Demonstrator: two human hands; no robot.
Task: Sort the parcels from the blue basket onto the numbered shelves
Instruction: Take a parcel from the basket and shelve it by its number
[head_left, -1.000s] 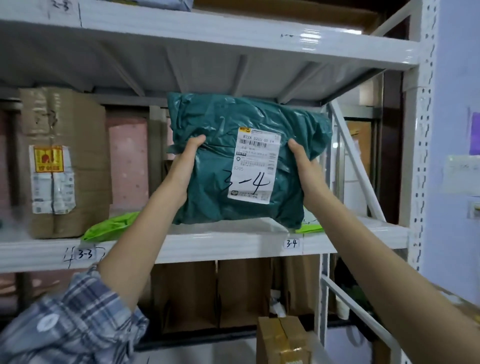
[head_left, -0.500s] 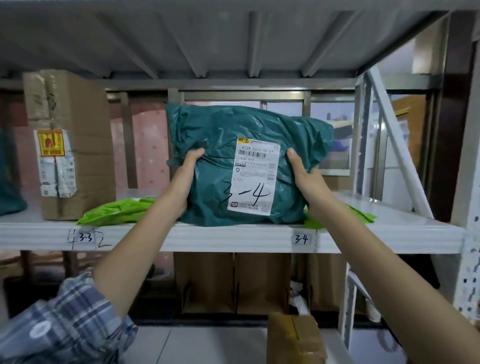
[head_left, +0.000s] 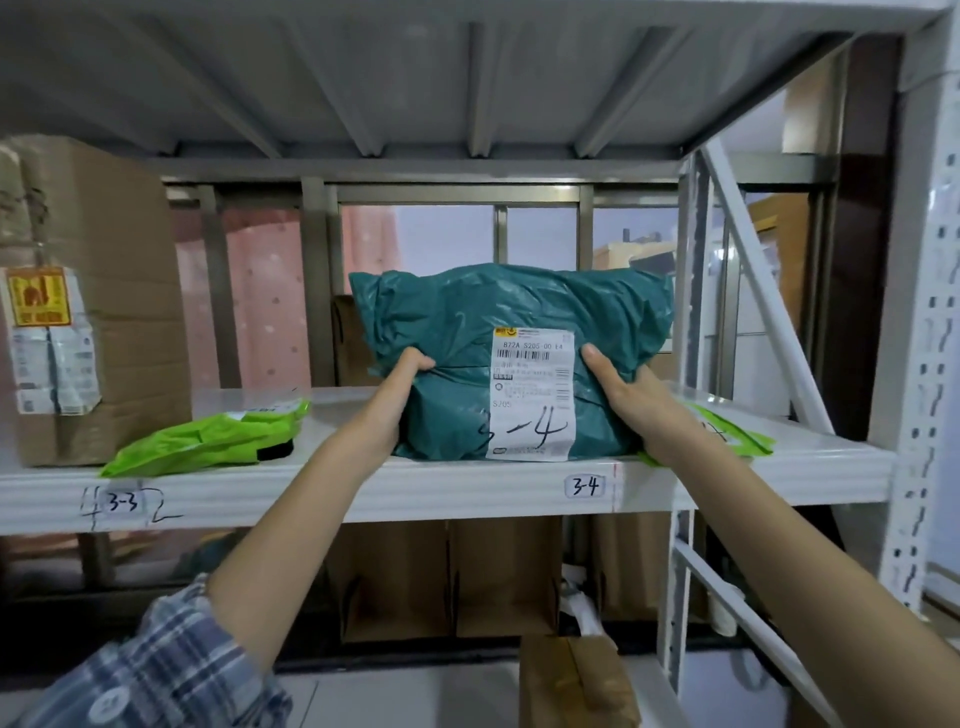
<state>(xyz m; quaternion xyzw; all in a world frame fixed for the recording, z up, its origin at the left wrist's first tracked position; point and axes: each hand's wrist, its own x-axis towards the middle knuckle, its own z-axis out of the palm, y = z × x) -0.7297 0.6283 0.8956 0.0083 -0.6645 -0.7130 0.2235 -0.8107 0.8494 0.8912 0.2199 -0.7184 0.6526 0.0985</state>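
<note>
Parcel in dark teal plastic (head_left: 509, 322) sits on the white metal shelf (head_left: 467, 486), its lower edge resting on the shelf board just above the handwritten tag "3-4" (head_left: 585, 487). A white shipping label (head_left: 531, 392) faces outward, with "3-4" scrawled across its lower half in black marker (the printed lines are too small to read). The left hand (head_left: 402, 387) grasps the parcel's left edge, fingers curled into the plastic; the right hand (head_left: 626, 392) holds the right edge, thumb on the front and fingers wrapped behind. Both grips are clenched on the parcel.

Beneath its right corner lies a flat bright-green mailer (head_left: 737, 434), partly covered. To the left, another bright-green mailer (head_left: 208, 436) lies on the same shelf, above a tag reading "3-3" (head_left: 122, 502). Further left stands a taped cardboard box (head_left: 98, 291) with a yellow-and-red sticker. Brown paper bags (head_left: 452, 577) stand on the level below, and a brown taped box (head_left: 576, 680) is lower still. A plaid sleeve (head_left: 150, 670) covers the left upper arm.
</note>
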